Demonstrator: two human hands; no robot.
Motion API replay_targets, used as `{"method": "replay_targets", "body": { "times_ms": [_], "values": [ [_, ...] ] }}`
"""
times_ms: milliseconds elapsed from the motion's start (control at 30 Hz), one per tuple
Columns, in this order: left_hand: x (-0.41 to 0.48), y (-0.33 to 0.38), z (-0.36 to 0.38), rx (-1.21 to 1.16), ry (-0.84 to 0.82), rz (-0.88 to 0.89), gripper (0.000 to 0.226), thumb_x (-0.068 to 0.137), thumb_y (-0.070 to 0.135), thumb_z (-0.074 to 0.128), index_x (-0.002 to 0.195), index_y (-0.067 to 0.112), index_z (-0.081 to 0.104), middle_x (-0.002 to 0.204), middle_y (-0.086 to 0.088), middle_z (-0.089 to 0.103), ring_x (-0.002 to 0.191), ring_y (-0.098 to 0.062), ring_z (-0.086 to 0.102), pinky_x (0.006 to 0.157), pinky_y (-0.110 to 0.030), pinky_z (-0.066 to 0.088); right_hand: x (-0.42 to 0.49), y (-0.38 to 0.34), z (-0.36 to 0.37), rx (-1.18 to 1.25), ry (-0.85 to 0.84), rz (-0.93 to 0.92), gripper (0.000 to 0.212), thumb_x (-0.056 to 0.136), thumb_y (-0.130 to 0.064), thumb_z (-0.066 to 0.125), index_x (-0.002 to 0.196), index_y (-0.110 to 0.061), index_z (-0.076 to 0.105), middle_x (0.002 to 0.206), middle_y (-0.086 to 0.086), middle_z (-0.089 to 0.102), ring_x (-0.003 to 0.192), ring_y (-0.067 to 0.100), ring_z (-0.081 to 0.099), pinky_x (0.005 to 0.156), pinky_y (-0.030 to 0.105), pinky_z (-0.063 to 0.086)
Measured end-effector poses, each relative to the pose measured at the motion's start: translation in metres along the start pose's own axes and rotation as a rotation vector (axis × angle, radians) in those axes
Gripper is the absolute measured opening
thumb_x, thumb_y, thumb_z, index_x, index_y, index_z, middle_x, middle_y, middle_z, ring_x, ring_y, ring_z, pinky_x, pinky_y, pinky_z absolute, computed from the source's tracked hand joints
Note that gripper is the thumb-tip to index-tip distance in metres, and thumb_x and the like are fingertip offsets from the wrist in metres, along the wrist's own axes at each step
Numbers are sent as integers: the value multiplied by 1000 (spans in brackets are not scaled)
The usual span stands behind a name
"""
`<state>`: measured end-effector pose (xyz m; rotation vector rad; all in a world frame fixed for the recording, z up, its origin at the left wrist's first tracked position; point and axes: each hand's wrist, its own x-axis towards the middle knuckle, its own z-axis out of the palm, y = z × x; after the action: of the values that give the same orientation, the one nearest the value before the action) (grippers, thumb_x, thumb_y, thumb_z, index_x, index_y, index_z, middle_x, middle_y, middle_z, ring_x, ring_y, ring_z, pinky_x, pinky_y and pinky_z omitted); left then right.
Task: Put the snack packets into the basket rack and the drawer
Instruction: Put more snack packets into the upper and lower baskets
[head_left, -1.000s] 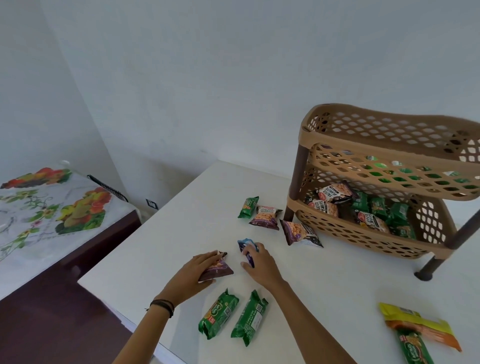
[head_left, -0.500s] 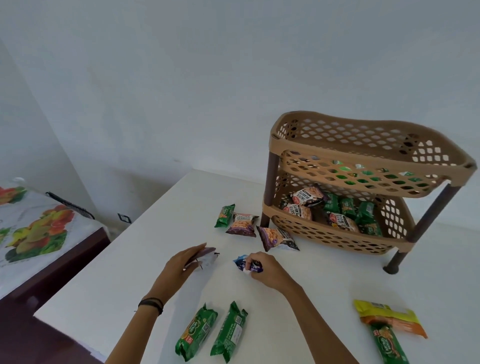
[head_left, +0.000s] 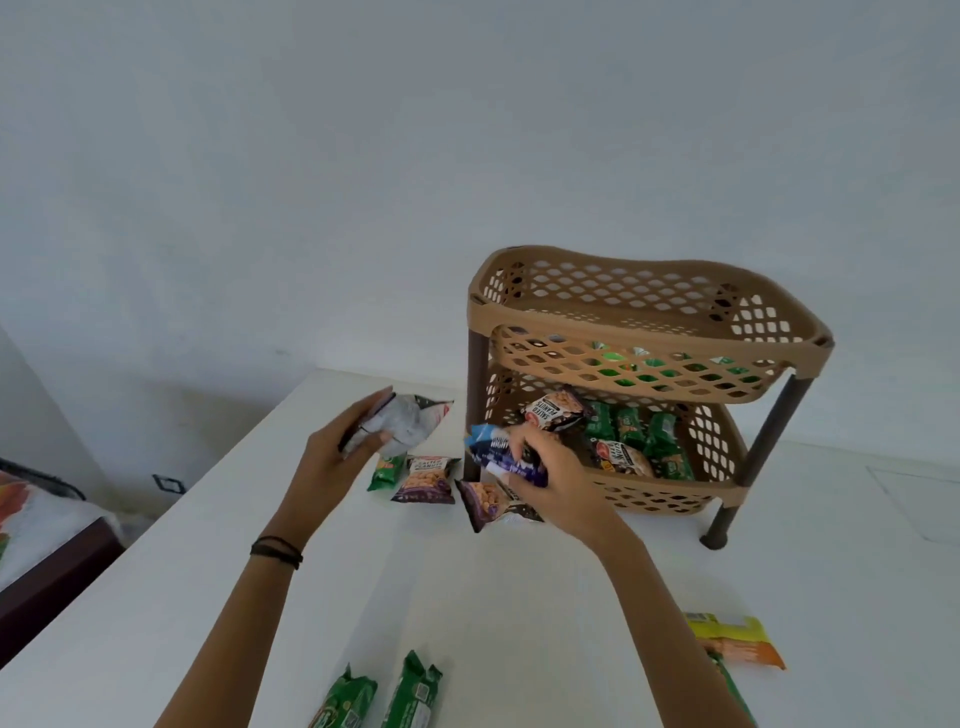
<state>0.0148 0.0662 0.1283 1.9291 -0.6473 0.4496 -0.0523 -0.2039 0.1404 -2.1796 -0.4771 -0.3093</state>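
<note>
A silver packet is held above the table in the left hand, with fingers behind it and the thumb across its front; a blue packet is gripped in the curled fingers of the right hand, just in front of the lower tier of the rack; the rack is stood on the table's far side. Peanut packets and green packets are seen lying in the lower tier; more green is glimpsed through the lattice of the upper tier. Below the hands, near the rack's left leg, a small green packet and two purple packets are laid on the table; two green bars are laid at the near edge, and a yellow packet on an orange one at the right. A dark band is worn on the left wrist.
</note>
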Motion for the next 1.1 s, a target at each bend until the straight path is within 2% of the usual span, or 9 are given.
{"method": "replay_targets", "body": {
  "times_ms": [100,200,333,500,700,767,867,967,1100],
  "values": [
    [32,21,4,-44,17,24,45,84,43,59,128,44,49,126,26,57,118,3,54,100,-18,44,14,-14,-28,29,128,-72,29,87,-7,59,83,-28,39,100,-15,53,95,-5,56,67,11,48],
    [65,43,10,-96,50,68,47,88,16,63,133,20,50,128,4,60,112,11,54,96,-10,44,33,-25,-54,66,240,-120,37,88,-8,59,82,-37,36,104,-15,53,93,-7,59,58,12,50],
    [102,74,17,-103,34,192,47,90,12,59,129,35,47,124,23,55,115,8,53,96,-11,44,62,-29,-85,45,329,-107,30,85,-11,63,92,-27,38,104,-19,54,87,-7,62,60,20,57],
    [141,99,34,-52,4,341,46,90,14,57,130,32,44,123,30,50,113,16,50,92,-5,42,100,-32,-120,68,396,-64,69,81,-15,70,122,-56,32,110,-17,55,88,-11,61,63,4,50],
    [196,102,58,-41,-1,391,42,93,18,54,133,24,46,124,20,52,110,14,51,86,-2,43,145,1,-164,4,593,85,54,85,-22,64,130,-32,37,102,-3,55,72,5,62,56,10,52],
    [215,99,72,-14,-18,398,42,93,20,53,134,19,46,126,9,56,110,5,53,87,-6,45,164,18,-177,-113,545,209,53,85,-23,65,131,-27,38,100,0,53,67,3,57,49,9,48],
    [237,93,97,80,-68,422,41,95,21,51,135,16,45,129,-2,58,114,-10,55,93,-19,44,185,41,-189,-258,348,394,56,83,-21,65,132,-19,38,104,6,54,67,4,54,56,19,49],
    [262,86,119,185,-152,431,41,96,21,48,137,16,42,132,-5,56,116,-17,53,92,-18,38,194,64,-187,-392,225,485,57,82,-21,66,131,-10,39,125,13,53,93,21,54,79,34,47],
    [294,82,137,261,-239,371,38,96,21,48,133,14,45,127,-8,59,110,-22,57,86,-24,42,192,77,-182,-426,220,496,49,80,-22,67,123,-7,48,125,14,56,104,24,53,81,31,41]
  ]
}}
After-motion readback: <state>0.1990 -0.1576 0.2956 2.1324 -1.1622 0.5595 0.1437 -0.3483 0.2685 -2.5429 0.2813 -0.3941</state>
